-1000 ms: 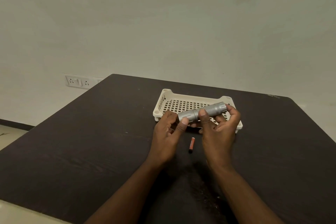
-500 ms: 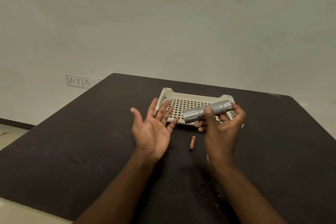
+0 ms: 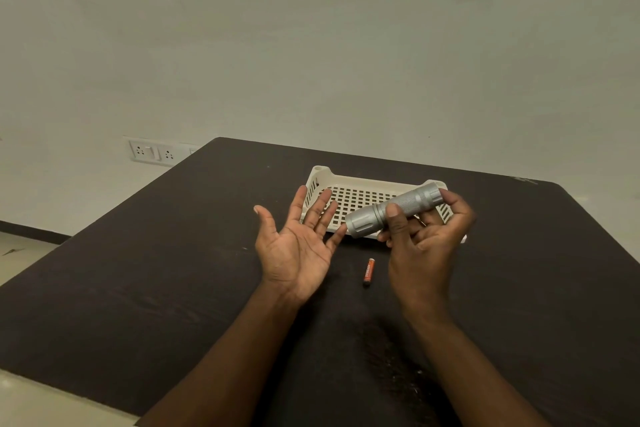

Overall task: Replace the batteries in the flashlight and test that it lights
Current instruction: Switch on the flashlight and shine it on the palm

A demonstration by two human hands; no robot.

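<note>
A silver flashlight (image 3: 412,206) is held above the table by my right hand (image 3: 424,246), thumb on top and fingers curled underneath. Its wider head end points left toward my left hand (image 3: 299,246). That hand is spread flat, palm up, fingers straight, holding nothing, with its fingertips just short of the flashlight head. A single orange battery (image 3: 369,271) lies on the dark table (image 3: 173,270) between my two wrists.
A cream perforated plastic basket (image 3: 349,198) stands on the table behind my hands, partly hidden by the flashlight. A wall socket plate (image 3: 154,151) is on the wall at left. The table's near-left edge drops off to the floor.
My left hand let go of the flashlight head and opened palm up to the left. My right hand kept the flashlight and shifted slightly right.
</note>
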